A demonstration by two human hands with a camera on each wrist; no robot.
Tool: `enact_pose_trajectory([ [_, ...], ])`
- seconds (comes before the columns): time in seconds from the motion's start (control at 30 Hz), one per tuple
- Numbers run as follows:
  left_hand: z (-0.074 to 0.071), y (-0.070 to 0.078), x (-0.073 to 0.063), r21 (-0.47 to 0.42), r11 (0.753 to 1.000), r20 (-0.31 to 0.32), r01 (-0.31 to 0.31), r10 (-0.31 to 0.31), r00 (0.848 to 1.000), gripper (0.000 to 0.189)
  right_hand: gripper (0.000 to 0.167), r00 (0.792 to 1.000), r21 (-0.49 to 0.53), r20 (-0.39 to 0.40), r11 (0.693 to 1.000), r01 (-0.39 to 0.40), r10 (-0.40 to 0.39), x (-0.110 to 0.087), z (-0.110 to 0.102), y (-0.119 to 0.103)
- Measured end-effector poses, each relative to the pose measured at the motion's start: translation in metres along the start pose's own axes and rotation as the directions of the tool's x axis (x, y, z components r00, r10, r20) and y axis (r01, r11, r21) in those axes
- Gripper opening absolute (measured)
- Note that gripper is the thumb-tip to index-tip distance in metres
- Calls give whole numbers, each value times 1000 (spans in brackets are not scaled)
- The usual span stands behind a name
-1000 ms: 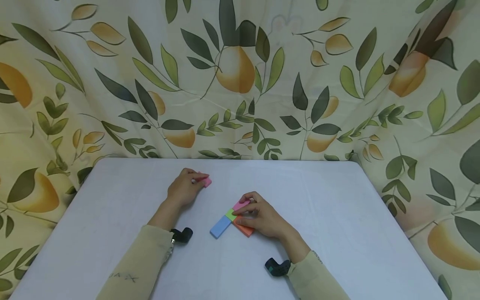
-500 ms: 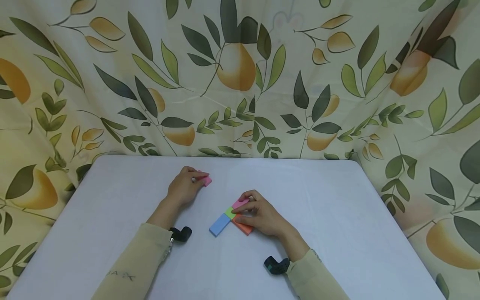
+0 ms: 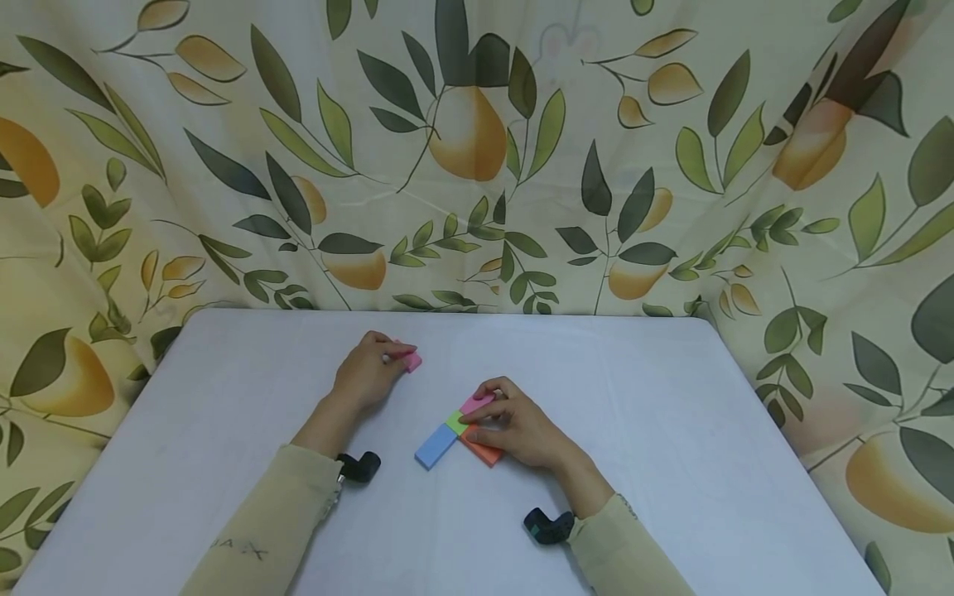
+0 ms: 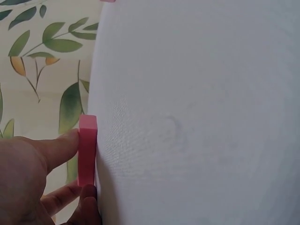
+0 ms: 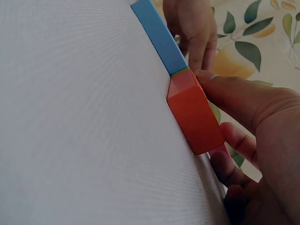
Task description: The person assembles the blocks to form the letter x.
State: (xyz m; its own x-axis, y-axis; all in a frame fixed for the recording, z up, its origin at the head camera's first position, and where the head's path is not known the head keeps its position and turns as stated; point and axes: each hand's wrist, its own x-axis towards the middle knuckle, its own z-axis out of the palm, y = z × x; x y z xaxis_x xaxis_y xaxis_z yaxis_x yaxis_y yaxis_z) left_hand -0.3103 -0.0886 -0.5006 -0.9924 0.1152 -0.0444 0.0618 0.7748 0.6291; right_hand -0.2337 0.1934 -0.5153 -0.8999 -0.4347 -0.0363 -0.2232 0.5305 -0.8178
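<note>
My left hand (image 3: 368, 372) pinches a small pink block (image 3: 413, 362) near the back of the white table. In the left wrist view its thumb and fingers grip this pink block (image 4: 87, 150) close at the table surface. My right hand (image 3: 525, 426) has bent fingers on a group of flat blocks laid together. A blue block (image 3: 436, 447) and a second pink block (image 3: 473, 404) extend from opposite sides of a green block (image 3: 455, 421). An orange block (image 3: 483, 451) branches off towards the front right. The right thumb touches near the orange block's inner end; the fingers partly cover the green and pink blocks.
A white-covered table (image 3: 656, 414) lies under both hands. Behind it hangs a curtain (image 3: 417, 190) printed with leaves and fruit. Black wrist cameras (image 3: 360, 468) stick out from both sleeves, low over the table.
</note>
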Motion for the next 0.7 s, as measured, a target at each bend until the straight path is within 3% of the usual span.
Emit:
enact_pose_trajectory([
  [0.7,5,3,-7,13,1000,6,-29,29,1000,28,23,1000,15,6,1000,-14,14,-3,-1,0],
])
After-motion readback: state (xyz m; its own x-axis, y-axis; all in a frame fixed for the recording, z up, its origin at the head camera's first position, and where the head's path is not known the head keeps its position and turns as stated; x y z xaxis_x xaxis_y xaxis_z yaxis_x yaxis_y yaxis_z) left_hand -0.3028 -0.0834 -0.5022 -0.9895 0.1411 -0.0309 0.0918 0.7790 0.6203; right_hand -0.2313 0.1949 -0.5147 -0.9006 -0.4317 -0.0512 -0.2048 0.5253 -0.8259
